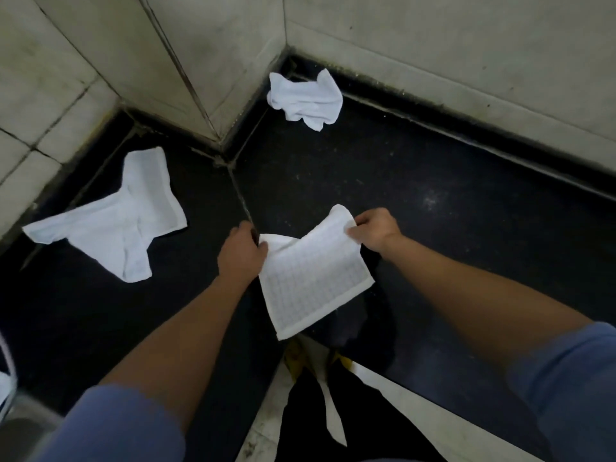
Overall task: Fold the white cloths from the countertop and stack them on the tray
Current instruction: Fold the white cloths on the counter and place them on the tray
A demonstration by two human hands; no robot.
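I hold a white waffle-weave cloth (313,275) up over the front edge of the black countertop (433,211). My left hand (241,253) pinches its near-left top corner. My right hand (375,228) pinches its right top corner, and the cloth hangs down between them. A second white cloth (123,221) lies crumpled on the counter to the left. A third white cloth (305,100) lies bunched in the far corner against the wall. The tray cannot be made out with certainty.
Grey tiled walls (433,45) enclose the counter at the back, with a tiled pillar corner (200,78) jutting in at centre-left. A pale rim of something (8,378) shows at the lower-left edge. Below the counter edge lies a light floor (416,411).
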